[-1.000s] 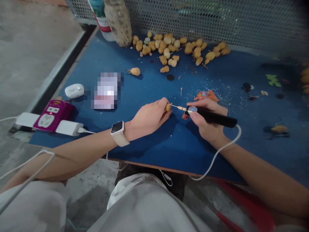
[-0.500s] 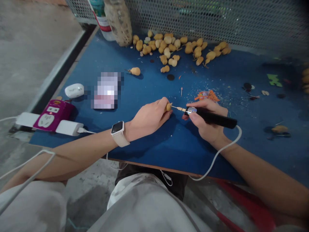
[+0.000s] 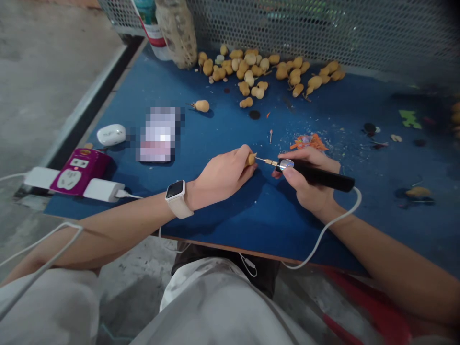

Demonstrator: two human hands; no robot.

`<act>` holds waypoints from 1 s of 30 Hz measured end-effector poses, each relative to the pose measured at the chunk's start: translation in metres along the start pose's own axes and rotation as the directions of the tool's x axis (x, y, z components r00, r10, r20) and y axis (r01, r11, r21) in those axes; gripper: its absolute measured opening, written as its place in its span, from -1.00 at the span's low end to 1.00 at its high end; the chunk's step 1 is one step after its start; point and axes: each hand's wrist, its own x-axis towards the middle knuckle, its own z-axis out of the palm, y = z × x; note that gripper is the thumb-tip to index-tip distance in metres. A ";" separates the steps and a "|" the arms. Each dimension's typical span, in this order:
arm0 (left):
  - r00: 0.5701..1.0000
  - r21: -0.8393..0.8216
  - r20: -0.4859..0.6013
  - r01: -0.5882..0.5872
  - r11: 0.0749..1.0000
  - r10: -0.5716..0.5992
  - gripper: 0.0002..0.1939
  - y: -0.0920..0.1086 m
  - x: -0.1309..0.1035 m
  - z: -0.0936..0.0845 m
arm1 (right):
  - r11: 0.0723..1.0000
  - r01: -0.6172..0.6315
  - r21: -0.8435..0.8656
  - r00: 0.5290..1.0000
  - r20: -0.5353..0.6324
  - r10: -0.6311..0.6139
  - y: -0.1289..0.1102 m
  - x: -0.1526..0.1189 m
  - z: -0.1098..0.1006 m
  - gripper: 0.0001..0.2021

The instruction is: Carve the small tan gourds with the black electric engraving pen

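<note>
My left hand, with a watch at its wrist, is closed round a small tan gourd above the middle of the blue table. Facing it from the right, my right hand grips a black corded rotary tool. The tool's thin brass-coloured tip points left at the gourd's top; whether it touches is too small to tell. A white cable runs from the tool's rear end down over the table's front edge. Just beyond my right hand lies a pile of orange shavings.
Many small gourds lie along the back by a mesh panel. A bottle and a woven container stand back left. A blurred phone-like object, white case and purple power strip are at left.
</note>
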 end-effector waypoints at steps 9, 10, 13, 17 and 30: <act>1.000 -0.001 0.014 0.000 1.000 0.000 -0.88 0.001 0.000 -0.002 | 1.000 -0.007 0.011 1.000 -0.009 0.007 -0.001 0.001 0.001 -0.91; 1.000 0.001 0.013 -0.002 1.000 0.002 -0.87 0.000 0.000 -0.002 | 1.000 -0.010 0.006 1.000 -0.010 0.010 -0.001 0.001 0.001 -0.90; 1.000 -0.002 0.011 -0.003 1.000 0.003 -0.87 0.001 0.000 -0.002 | 1.000 -0.012 -0.008 1.000 0.002 0.012 -0.001 0.001 0.000 -0.85; 1.000 -0.008 0.020 0.004 1.000 -0.004 -0.85 0.001 0.001 -0.002 | 1.000 -0.012 -0.003 1.000 0.014 0.012 -0.001 0.002 -0.001 -0.87; 0.999 -0.021 0.037 0.029 0.999 -0.028 -0.83 0.003 0.001 -0.004 | 1.000 -0.006 0.019 1.000 0.022 0.006 -0.005 0.001 -0.001 -0.87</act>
